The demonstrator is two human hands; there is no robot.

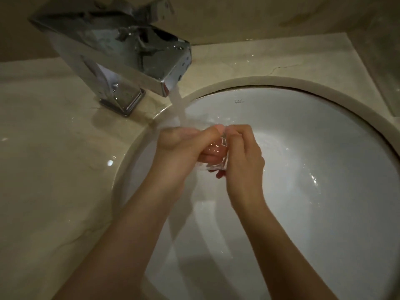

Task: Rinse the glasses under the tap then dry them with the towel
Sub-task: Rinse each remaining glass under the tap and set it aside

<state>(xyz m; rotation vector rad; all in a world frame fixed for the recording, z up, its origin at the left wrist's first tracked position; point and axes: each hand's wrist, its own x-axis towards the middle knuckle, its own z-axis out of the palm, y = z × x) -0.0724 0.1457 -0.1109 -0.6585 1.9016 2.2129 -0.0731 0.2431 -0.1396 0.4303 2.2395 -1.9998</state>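
Mid-frame, my left hand (179, 146) and right hand (242, 152) clamp the glass (216, 156) between them, just below-right of the tap's (121, 53) stream.

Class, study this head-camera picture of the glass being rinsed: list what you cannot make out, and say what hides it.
- Glass: rim and sides mostly covered by the left hand and right hand.
- Towel and further glasses: none in the head view.
- Basin drain: not visible; arms cover the middle.
- Tap handle: cut off by the top edge.
- Basin logo: too small to read.
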